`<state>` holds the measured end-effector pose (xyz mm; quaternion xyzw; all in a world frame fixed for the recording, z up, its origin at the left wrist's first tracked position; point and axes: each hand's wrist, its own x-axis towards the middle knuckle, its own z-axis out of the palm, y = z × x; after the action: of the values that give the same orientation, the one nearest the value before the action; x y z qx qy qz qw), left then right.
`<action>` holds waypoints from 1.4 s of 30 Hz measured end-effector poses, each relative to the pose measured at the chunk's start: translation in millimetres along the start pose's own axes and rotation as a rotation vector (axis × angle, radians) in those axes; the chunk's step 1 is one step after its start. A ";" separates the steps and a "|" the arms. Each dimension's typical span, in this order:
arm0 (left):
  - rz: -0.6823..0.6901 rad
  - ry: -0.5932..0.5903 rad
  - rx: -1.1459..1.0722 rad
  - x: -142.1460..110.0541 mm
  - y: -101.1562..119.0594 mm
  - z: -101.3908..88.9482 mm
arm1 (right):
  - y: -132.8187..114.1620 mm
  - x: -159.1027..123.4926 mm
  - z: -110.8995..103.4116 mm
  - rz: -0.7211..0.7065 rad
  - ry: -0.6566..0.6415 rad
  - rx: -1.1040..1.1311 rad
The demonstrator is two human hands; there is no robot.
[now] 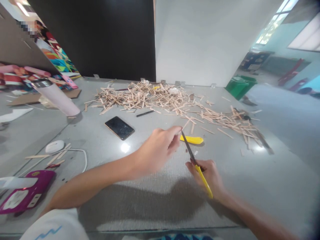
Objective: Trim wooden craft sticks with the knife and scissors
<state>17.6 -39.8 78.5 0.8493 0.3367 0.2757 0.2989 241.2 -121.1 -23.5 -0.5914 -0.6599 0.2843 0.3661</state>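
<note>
My left hand [162, 146] is closed in a pinch over the middle of the table, with a thin flat wooden stick [185, 124] poking out at its fingertips. My right hand [208, 175] grips a knife with a yellow handle [204, 181] and a long dark blade [188, 147]. The blade points up and left, its tip close to my left fingertips; I cannot tell whether they touch. Just behind the blade lies a yellow cutter [195, 140], partly covered by it. Beyond my hands spreads a heap of wooden sticks [142, 96].
A black phone [120, 127] and a dark pen [145, 113] lie left of centre. Further left are a pink bottle [57, 98], a white mouse [55, 146] and a magenta power strip [37, 186] with a cable. Upright black and white panels border the back. A green bin [238, 87] stands beyond the table.
</note>
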 end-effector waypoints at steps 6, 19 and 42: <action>-0.116 -0.119 -0.266 6.0 0.9 -13.0 | -3.1 -3.9 -2.7 0.084 -0.114 0.117; -0.188 -0.231 -0.279 17.0 -2.5 -35.3 | 4.4 -12.9 -5.7 0.168 -0.451 0.649; -0.071 -0.071 -0.076 18.0 0.1 -44.6 | -1.8 -10.6 -8.2 0.214 -0.459 0.567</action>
<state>-1.1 -12.2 113.2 0.8341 0.3452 0.2472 0.3523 247.2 -132.2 -18.9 -0.4532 -0.5543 0.6173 0.3261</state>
